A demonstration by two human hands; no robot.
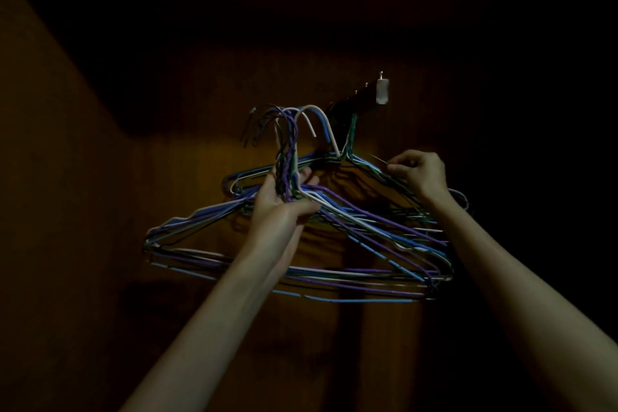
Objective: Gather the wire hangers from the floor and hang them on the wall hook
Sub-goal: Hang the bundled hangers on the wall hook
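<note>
Hanging is underway: left hand (284,201) is gripping a bundle of wire hangers (301,244) by their necks below the wall hook rack (347,107), while right hand (418,174) is pinching a hanger shoulder. Next, probably, lifting the hooks over a peg.
</note>
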